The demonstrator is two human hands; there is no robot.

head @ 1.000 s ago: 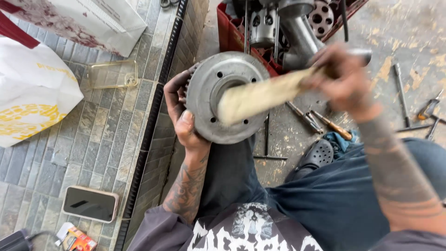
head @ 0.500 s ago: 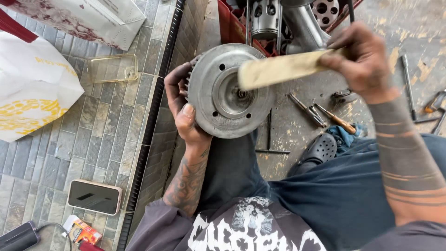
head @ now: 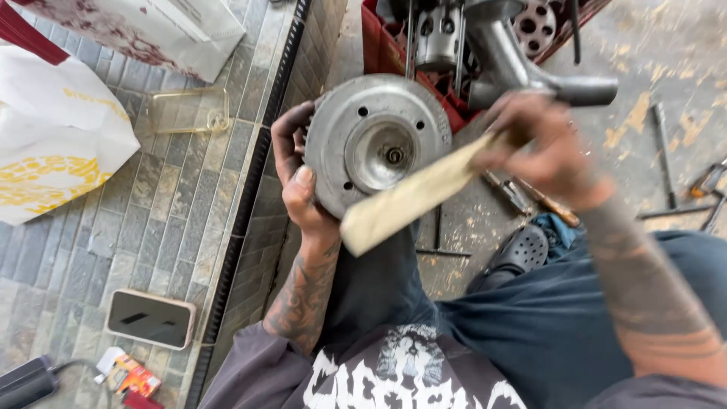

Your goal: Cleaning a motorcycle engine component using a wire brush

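Head view: left hand [head: 303, 189] cups the rim of a round grey metal disc [head: 371, 148], thumb laid on the face near the lower edge and fingers wrapped behind the toothed side. The disc sits upright, face toward the camera, held above the lap and in front of a red crate [head: 382, 45]. Its face carries a raised central hub with a small shaft end and several drilled holes around it.

Right hand [head: 541, 148] pinches one end of a pale strip of abrasive paper [head: 413, 197]; the strip runs down and left across the lower part of the disc face, touching it. Both hands are closed on their items.

Handling, by judgement: the disc looks like solid cast metal, heavy and rigid, with a smooth face that could slip; the rim and the toothed back edge give the surest hold. The strip looks light and flexible and is best kept taut from its end.

Surroundings: the crate holds grey engine parts and a bent metal pipe [head: 522, 64]. Hand tools [head: 530, 198] lie on the concrete floor [head: 666, 53]. A phone [head: 149, 318] and white plastic bags [head: 53, 144] rest on the grey tiled paving [head: 151, 197] to the left.
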